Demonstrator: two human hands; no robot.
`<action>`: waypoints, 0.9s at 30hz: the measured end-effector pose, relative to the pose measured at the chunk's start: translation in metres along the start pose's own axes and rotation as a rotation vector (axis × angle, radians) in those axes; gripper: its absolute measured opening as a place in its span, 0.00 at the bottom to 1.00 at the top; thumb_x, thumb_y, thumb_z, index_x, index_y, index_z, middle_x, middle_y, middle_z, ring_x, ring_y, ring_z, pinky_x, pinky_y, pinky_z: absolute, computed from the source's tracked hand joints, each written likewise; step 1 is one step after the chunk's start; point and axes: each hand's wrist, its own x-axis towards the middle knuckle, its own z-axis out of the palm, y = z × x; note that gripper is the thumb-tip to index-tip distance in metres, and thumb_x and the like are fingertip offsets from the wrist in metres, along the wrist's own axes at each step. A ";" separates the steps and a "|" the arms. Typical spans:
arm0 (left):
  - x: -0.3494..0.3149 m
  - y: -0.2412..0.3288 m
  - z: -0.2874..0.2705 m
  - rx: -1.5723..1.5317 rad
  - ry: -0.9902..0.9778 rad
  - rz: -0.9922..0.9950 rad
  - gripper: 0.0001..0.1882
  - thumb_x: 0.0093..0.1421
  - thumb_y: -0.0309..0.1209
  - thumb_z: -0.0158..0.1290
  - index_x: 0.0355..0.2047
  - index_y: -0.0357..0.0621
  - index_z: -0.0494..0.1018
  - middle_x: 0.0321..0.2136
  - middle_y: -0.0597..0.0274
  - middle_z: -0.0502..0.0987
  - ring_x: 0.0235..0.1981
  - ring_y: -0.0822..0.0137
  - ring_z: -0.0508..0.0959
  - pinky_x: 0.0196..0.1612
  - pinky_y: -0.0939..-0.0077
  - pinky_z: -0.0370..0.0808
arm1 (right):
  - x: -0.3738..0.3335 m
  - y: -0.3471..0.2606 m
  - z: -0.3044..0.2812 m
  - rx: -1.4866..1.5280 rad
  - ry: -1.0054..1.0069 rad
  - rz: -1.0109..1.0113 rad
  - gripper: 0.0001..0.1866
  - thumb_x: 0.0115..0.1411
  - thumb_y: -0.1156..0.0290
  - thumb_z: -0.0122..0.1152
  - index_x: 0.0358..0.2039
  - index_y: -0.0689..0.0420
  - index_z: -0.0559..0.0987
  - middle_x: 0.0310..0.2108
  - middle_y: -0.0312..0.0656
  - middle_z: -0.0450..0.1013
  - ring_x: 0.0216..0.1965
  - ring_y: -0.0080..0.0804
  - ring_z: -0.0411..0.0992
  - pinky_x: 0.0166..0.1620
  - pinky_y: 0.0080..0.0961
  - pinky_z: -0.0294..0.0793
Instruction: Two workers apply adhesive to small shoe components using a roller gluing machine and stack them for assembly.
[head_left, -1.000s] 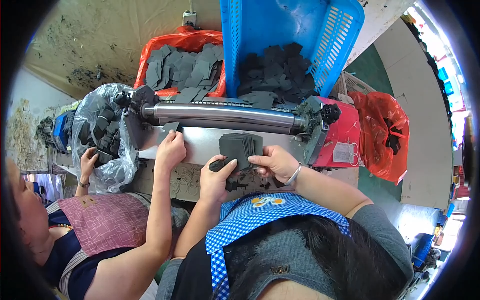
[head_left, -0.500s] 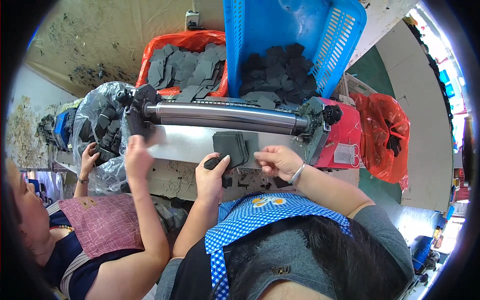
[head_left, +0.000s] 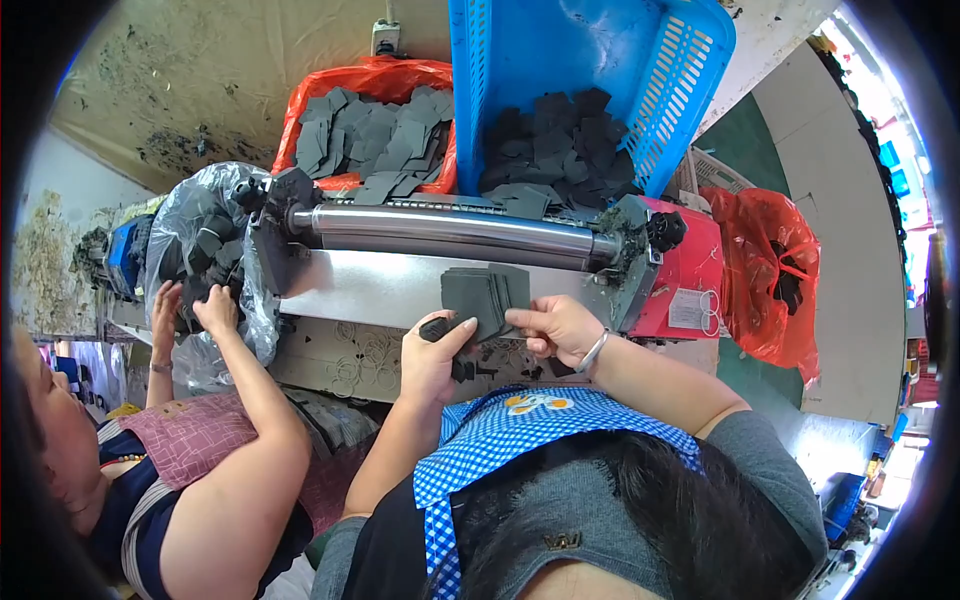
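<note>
A fanned stack of dark grey, roughly square sheets point(head_left: 474, 298) is held up in front of the machine's pale metal plate point(head_left: 370, 277). My left hand point(head_left: 432, 362) is closed round the stack's lower left corner, thumb on top. At the right edge, my right hand point(head_left: 568, 332), with a bracelet at the wrist, pinches the rightmost sheet point(head_left: 517, 286) between thumb and fingers. That sheet still overlaps the others. Just beyond the stack lies the shiny metal roller point(head_left: 450, 232) of the machine.
Grey pieces fill a red-lined container point(head_left: 292, 125) and a blue crate point(head_left: 462, 100) behind the roller. At left, a co-worker's hands point(head_left: 218, 310) reach into a clear plastic bag point(head_left: 262, 318) of dark pieces. A red bag point(head_left: 770, 325) hangs at right, beside the machine's red end point(head_left: 692, 240).
My right hand has come in from apart and now grips the sheet at the stack's right edge. The stack is more fanned and slightly further right. The co-worker's raised hand has moved to the bag.
</note>
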 end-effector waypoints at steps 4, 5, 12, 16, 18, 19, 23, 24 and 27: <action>-0.003 0.009 0.006 -0.047 0.064 0.007 0.11 0.48 0.20 0.58 0.32 0.33 0.69 0.24 0.60 0.73 0.20 0.72 0.74 0.22 0.82 0.73 | 0.003 -0.012 -0.007 0.144 0.297 -0.011 0.12 0.54 0.64 0.60 0.30 0.60 0.71 0.23 0.38 0.71 0.20 0.21 0.70 0.23 0.15 0.71; -0.002 0.007 0.006 -0.047 0.063 0.005 0.11 0.48 0.20 0.58 0.32 0.33 0.69 0.24 0.60 0.73 0.20 0.72 0.74 0.22 0.82 0.73 | 0.005 -0.012 -0.006 0.165 0.260 -0.100 0.12 0.55 0.65 0.59 0.30 0.60 0.71 0.23 0.39 0.72 0.20 0.22 0.71 0.23 0.15 0.71; 0.002 0.005 0.002 0.024 0.042 0.022 0.12 0.49 0.21 0.58 0.33 0.33 0.69 0.23 0.60 0.73 0.19 0.72 0.74 0.21 0.82 0.72 | -0.002 -0.008 -0.001 0.088 -0.064 -0.009 0.08 0.54 0.68 0.60 0.29 0.58 0.73 0.23 0.37 0.72 0.22 0.19 0.72 0.24 0.14 0.72; 0.003 0.008 0.000 0.024 0.070 0.013 0.08 0.50 0.23 0.57 0.31 0.36 0.70 0.23 0.61 0.73 0.20 0.72 0.73 0.23 0.81 0.72 | 0.004 -0.006 -0.011 0.221 0.127 -0.013 0.10 0.55 0.66 0.59 0.31 0.58 0.72 0.26 0.39 0.73 0.22 0.21 0.73 0.22 0.13 0.70; 0.004 0.009 -0.002 0.034 0.066 0.017 0.08 0.50 0.23 0.57 0.31 0.36 0.70 0.23 0.61 0.73 0.21 0.72 0.73 0.23 0.80 0.72 | 0.006 -0.004 -0.012 0.278 0.279 -0.073 0.10 0.55 0.66 0.59 0.32 0.58 0.72 0.27 0.40 0.73 0.22 0.21 0.73 0.22 0.12 0.70; 0.005 0.008 -0.002 0.044 0.064 0.022 0.09 0.50 0.23 0.57 0.31 0.36 0.70 0.24 0.61 0.73 0.21 0.71 0.73 0.23 0.80 0.72 | 0.002 -0.007 -0.004 0.180 0.210 -0.127 0.10 0.55 0.66 0.58 0.32 0.58 0.72 0.27 0.40 0.73 0.22 0.22 0.73 0.21 0.12 0.70; 0.003 0.007 0.001 0.032 0.072 0.015 0.10 0.50 0.23 0.57 0.32 0.34 0.70 0.25 0.61 0.73 0.22 0.71 0.73 0.23 0.79 0.73 | -0.003 -0.007 0.003 -0.060 0.026 -0.041 0.10 0.57 0.65 0.56 0.31 0.59 0.71 0.28 0.41 0.73 0.21 0.24 0.72 0.23 0.15 0.70; 0.005 0.007 -0.002 0.033 0.080 0.026 0.11 0.50 0.23 0.57 0.33 0.34 0.70 0.25 0.61 0.73 0.22 0.71 0.74 0.23 0.79 0.73 | 0.000 -0.004 -0.003 -0.069 0.048 -0.002 0.11 0.57 0.64 0.56 0.31 0.59 0.71 0.29 0.41 0.73 0.21 0.24 0.72 0.23 0.16 0.70; 0.002 0.011 0.001 0.030 0.100 0.014 0.12 0.50 0.23 0.57 0.35 0.35 0.69 0.26 0.61 0.73 0.23 0.71 0.74 0.23 0.78 0.74 | 0.006 -0.009 -0.010 0.062 0.218 -0.062 0.11 0.57 0.62 0.55 0.31 0.58 0.71 0.27 0.40 0.73 0.20 0.23 0.72 0.24 0.18 0.71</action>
